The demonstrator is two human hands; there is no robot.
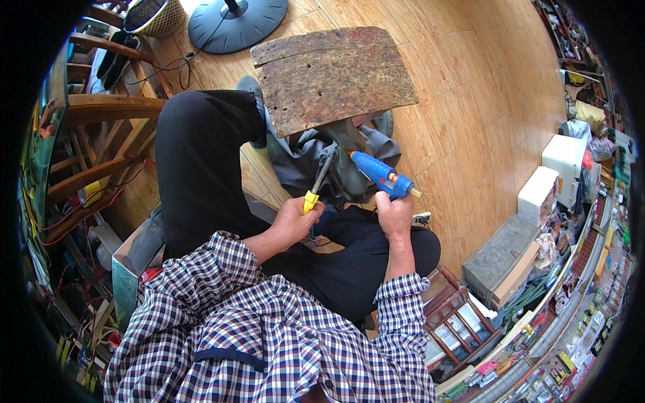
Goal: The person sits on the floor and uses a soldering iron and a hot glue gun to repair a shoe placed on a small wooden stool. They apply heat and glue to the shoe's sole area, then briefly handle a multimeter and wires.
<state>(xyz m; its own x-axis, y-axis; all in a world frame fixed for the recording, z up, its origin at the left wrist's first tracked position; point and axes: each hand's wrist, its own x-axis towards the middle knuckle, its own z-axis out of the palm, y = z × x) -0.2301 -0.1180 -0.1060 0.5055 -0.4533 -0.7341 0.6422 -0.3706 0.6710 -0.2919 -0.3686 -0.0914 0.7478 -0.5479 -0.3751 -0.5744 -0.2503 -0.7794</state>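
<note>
My left hand (287, 223) is closed around the yellow handle of a tool (311, 202) with a long dark metal end. Its exact kind does not show. In my right hand (395, 216) is a blue glue gun (376, 168), its orange nozzle pointing up and left and a pale glue stick poking out of its back. Beneath both tools, between my knees, lies a dark grey, wrinkled piece that looks like a rubber boot with loose fabric (295, 168). The tips of both tools are close to its surface; whether they touch it I cannot tell.
A worn wooden stool (336, 84) stands just ahead. Beyond it are a black round base (236, 25) with a cord and a woven basket (154, 17). Wooden chairs (114, 104) crowd the left. Boxes (500, 258) and shelves of small goods line the right.
</note>
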